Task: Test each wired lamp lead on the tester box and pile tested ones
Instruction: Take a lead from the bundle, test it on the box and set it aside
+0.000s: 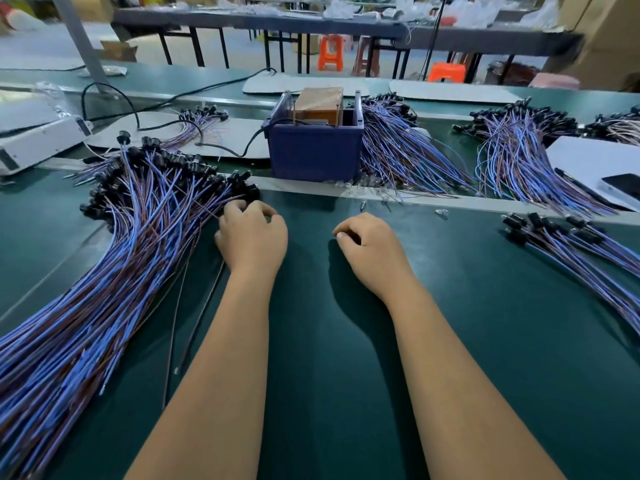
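Bare forearms cross smooth green table [311,375], fingers [346,233] curled.

2 bare forearms, no sleeves/gloves, short nails.

Dark green table mat [329,341] underfoot of everything. Blue and brownish-red wires with black sockets in the big left pile of leads [104,271]; same colours in the right pile [588,258]. Deep blue tester box [313,152], orange-brown block [320,105] inside. White scale [38,143] at left. Orange stools [330,51] behind.
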A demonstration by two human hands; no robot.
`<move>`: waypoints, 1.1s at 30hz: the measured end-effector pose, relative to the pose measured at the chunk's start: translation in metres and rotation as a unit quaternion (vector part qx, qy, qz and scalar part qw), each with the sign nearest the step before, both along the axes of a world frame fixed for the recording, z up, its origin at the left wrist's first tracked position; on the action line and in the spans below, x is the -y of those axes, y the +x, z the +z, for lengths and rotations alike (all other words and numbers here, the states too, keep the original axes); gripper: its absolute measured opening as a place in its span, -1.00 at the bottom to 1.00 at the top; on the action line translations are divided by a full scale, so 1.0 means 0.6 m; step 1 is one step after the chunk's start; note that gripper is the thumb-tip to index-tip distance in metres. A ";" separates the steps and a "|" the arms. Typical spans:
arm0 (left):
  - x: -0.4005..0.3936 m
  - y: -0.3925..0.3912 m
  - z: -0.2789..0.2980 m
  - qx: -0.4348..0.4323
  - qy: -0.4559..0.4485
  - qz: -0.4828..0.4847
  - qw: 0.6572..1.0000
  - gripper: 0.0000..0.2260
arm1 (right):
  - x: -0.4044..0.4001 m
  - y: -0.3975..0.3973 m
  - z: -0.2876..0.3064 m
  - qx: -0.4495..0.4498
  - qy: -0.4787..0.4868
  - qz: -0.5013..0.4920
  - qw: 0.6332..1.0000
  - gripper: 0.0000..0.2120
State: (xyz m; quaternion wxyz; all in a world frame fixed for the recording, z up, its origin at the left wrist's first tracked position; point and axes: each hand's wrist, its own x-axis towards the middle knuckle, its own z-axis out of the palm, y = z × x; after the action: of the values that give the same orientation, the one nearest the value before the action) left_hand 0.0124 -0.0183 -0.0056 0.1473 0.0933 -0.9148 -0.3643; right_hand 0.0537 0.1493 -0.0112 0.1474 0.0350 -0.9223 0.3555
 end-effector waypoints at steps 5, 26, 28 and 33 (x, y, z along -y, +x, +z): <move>-0.020 0.011 0.008 -0.139 0.056 -0.072 0.986 -0.81 | 0.004 0.001 0.001 -0.001 0.014 0.000 1.000 -0.84; -0.120 0.085 0.021 -0.212 0.091 -0.314 0.921 -0.85 | -0.003 0.032 0.036 0.051 -0.299 0.081 0.950 -0.59; -0.119 0.086 0.020 -0.210 0.071 -0.306 0.926 -0.86 | -0.001 0.031 0.034 0.056 -0.301 0.081 0.948 -0.59; -0.121 0.089 0.021 -0.233 0.042 -0.274 0.932 -0.84 | 0.000 0.032 0.038 0.046 -0.342 0.080 0.935 -0.68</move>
State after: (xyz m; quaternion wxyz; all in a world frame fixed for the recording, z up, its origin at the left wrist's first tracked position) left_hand 0.0659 0.0545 0.0070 0.2464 -0.2426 -0.8289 -0.4398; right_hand 0.0727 0.1492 0.0117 0.0785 0.0400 -0.7448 0.6615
